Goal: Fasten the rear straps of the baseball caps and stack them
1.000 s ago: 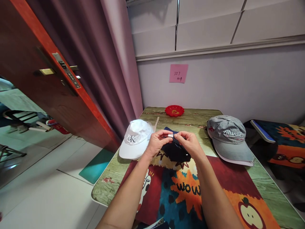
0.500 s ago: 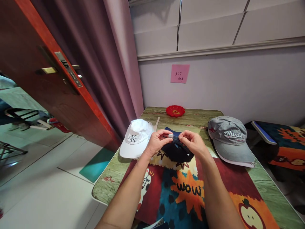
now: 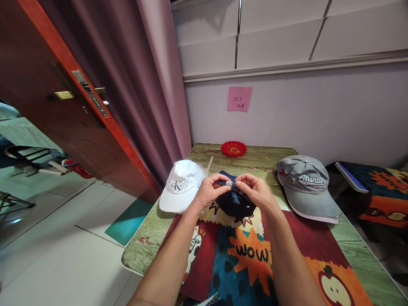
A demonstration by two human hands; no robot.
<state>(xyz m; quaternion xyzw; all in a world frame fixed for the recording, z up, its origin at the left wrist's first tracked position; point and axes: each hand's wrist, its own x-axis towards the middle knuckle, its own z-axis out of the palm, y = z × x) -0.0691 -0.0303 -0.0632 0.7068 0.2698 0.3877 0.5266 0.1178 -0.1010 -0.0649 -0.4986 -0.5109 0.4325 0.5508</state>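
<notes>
A dark navy cap (image 3: 235, 206) rests on the table with its back strap raised between my hands. The fingers of my left hand (image 3: 208, 191) pinch the strap's left part, beside a small pale buckle (image 3: 228, 184). On the other side of the buckle, my right hand (image 3: 255, 191) pinches the strap between thumb and fingers. A white cap (image 3: 182, 186) with black letters stands to the left of my left hand. A grey cap (image 3: 308, 187) with white lettering sits to the right, over a pinkish brim.
A red scalloped dish (image 3: 233, 148) stands near the table's back edge. A colourful mat (image 3: 248, 255) covers the front of the wooden-patterned table (image 3: 140, 250). The open door (image 3: 89, 140) and purple curtain (image 3: 159, 72) are on the left; another table is at right.
My right hand has moved slightly left, closer to my left hand and the pale buckle. The strap between them looks more bunched together.
</notes>
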